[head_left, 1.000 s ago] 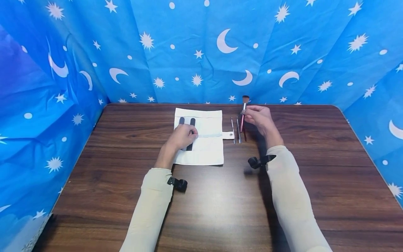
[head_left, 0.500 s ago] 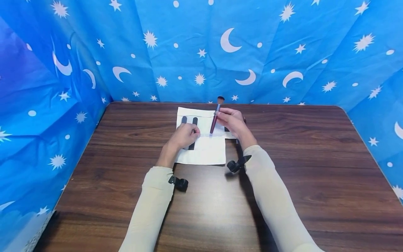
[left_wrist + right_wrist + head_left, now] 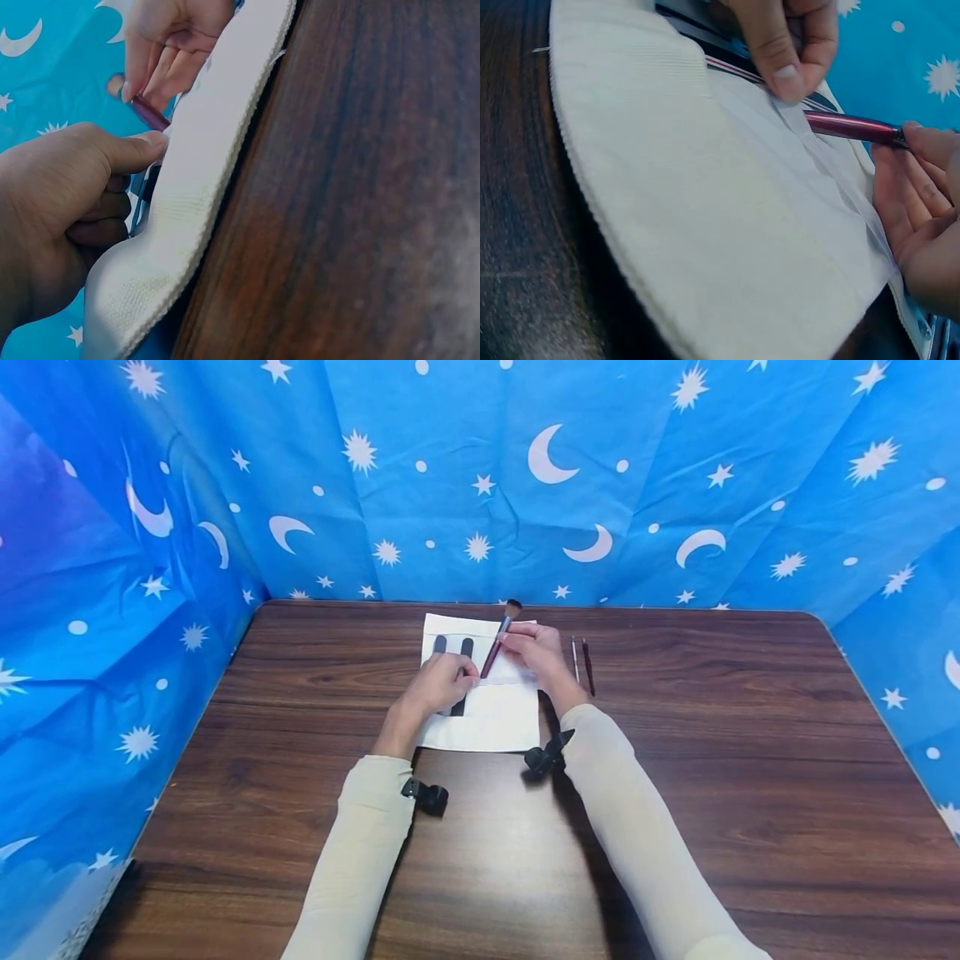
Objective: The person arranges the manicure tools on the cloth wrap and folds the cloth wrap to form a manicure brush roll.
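A white cloth roll-up pouch [image 3: 498,727] lies unfolded on the table, with a pocket band [image 3: 832,169] across its middle. My left hand [image 3: 442,681] pinches the edge of that band between thumb and fingers. In my right hand [image 3: 536,650] I hold a makeup brush [image 3: 492,654] with a dark red handle, pinched near its metal collar. Its bristles point up and away; the handle's end is at the pocket opening beside my left thumb, as the right wrist view shows. Two dark round-ended strips [image 3: 467,648] sit in the pouch, partly hidden by my left hand.
Right of the pouch lie a thin silvery tool [image 3: 575,658] and a slim dark red stick [image 3: 588,667]; my right wrist may hide more. The wooden table [image 3: 712,760] ends at the back against a blue curtain [image 3: 450,485] with moons and stars.
My right hand has carried the brush leftward from beside the pouch to over it, and the handle's end has come down to the pocket edge. My left hand has stayed at the pocket.
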Demonstrator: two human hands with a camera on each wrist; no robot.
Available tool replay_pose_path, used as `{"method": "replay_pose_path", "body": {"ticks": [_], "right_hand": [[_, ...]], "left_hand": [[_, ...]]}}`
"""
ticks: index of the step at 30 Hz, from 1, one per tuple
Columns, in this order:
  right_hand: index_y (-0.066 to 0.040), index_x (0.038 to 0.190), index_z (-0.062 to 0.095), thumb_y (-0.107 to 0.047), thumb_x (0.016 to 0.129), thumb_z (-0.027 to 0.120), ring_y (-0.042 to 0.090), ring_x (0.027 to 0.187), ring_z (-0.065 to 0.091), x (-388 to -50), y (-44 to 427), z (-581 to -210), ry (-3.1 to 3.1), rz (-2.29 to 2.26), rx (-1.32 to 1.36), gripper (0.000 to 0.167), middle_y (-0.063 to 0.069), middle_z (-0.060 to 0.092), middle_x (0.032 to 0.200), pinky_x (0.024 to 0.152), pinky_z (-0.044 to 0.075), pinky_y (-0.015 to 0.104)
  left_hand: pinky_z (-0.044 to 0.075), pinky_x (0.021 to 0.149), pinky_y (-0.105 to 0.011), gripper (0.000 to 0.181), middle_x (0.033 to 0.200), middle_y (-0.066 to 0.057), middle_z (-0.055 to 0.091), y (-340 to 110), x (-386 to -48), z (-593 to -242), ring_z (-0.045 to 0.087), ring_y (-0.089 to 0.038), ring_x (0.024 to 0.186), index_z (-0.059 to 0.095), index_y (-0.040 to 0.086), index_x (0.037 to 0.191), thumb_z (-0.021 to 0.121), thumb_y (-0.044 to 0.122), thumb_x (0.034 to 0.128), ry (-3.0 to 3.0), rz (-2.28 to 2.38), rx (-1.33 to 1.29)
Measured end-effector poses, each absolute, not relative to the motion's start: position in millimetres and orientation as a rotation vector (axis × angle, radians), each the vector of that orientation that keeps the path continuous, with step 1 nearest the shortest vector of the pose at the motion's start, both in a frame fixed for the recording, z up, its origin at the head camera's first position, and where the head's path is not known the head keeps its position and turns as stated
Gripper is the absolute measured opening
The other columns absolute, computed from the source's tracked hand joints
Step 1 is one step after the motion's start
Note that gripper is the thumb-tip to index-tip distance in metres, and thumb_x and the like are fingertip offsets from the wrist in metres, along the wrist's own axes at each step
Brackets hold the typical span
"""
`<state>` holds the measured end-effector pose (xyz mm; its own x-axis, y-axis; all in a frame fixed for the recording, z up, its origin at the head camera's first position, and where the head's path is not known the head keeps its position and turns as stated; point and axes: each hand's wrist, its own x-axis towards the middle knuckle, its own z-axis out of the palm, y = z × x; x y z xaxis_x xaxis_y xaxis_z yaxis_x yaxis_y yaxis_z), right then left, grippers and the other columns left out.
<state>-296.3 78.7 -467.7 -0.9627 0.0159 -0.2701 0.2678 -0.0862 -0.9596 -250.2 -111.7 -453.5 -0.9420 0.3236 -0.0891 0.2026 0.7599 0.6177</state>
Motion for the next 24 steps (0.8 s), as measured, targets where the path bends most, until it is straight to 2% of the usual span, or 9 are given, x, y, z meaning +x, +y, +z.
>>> {"method": "replay_pose_path", "body": {"ticks": [3,9,14,20,24], "right_hand": [[0.006,0.123,0.068,-0.008,0.091,0.073,-0.003,0.069,0.067,-297.2,76.4,-464.9,2.063,-2.074,0.287,0.035,-0.014,0.068,0.074,0.069,0.056,0.014],[0.005,0.128,0.065,-0.010,0.094,0.071,-0.002,0.068,0.068,-299.5,74.7,-461.3,2.098,-1.893,0.214,0.037,-0.012,0.067,0.073,0.068,0.055,0.015],[0.004,0.125,0.066,-0.011,0.094,0.071,0.000,0.065,0.067,-298.8,73.2,-460.3,2.128,-1.749,0.138,0.035,-0.012,0.067,0.069,0.066,0.053,0.015],[0.002,0.120,0.069,-0.014,0.092,0.073,0.005,0.063,0.060,-295.5,71.0,-455.6,2.172,-1.606,0.070,0.033,-0.011,0.064,0.072,0.063,0.046,0.016],[0.002,0.117,0.070,-0.014,0.091,0.073,0.005,0.060,0.057,-296.5,71.5,-454.3,2.175,-1.524,0.015,0.031,-0.013,0.064,0.068,0.059,0.040,0.017]], "left_hand": [[0.039,0.061,-0.027,0.013,0.072,-0.002,0.060,-111.3,-250.9,-455.5,0.053,-0.015,0.065,0.073,0.009,0.099,0.061,0.015,0.1010,2.780,0.922,0.429],[0.037,0.058,-0.026,0.013,0.070,-0.001,0.058,-112.1,-251.6,-457.0,0.050,-0.014,0.063,0.073,0.010,0.102,0.062,0.016,0.1013,2.783,0.944,0.415],[0.035,0.056,-0.026,0.013,0.067,0.001,0.053,-113.1,-251.6,-457.2,0.046,-0.013,0.060,0.073,0.010,0.101,0.062,0.017,0.1015,2.753,1.001,0.392],[0.034,0.057,-0.027,0.014,0.065,0.003,0.048,-115.6,-252.5,-459.2,0.043,-0.013,0.059,0.072,0.011,0.098,0.064,0.021,0.1011,2.742,1.062,0.387],[0.033,0.057,-0.027,0.014,0.063,0.003,0.046,-117.0,-252.5,-459.8,0.042,-0.014,0.058,0.072,0.011,0.097,0.064,0.022,0.1010,2.732,1.099,0.394]]}}
